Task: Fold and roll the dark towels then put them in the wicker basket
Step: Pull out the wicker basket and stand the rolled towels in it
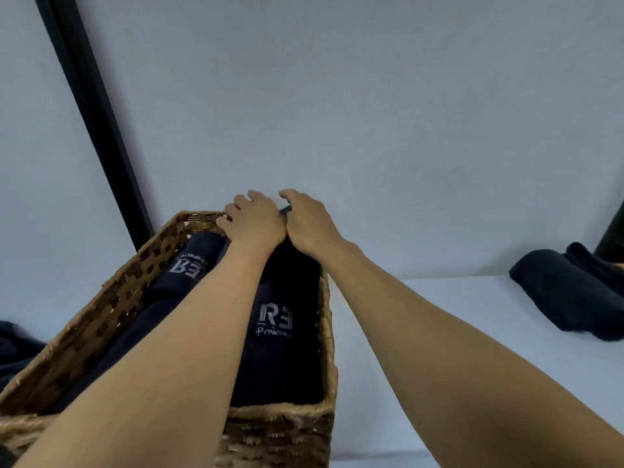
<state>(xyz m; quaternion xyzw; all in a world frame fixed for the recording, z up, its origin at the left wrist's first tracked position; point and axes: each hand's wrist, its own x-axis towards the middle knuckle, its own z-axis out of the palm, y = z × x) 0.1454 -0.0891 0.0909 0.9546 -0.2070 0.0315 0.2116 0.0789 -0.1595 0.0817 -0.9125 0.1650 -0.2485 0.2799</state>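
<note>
so the right hand [309, 224] is pinching the rolled towel [283, 359] at its far end inside the wicker basket [101, 309]; left hand [253, 219] is curling there too, grip unclear; second roll [189, 265] is lying beside it; loose towels [567, 295] are waiting outside, so partway

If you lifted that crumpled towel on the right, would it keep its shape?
Probably not: the crumpled towel lies slumped in soft folds, so it would likely droop. Being unrolled, it would probably bunch, not roll, if pushed across the table.
</note>
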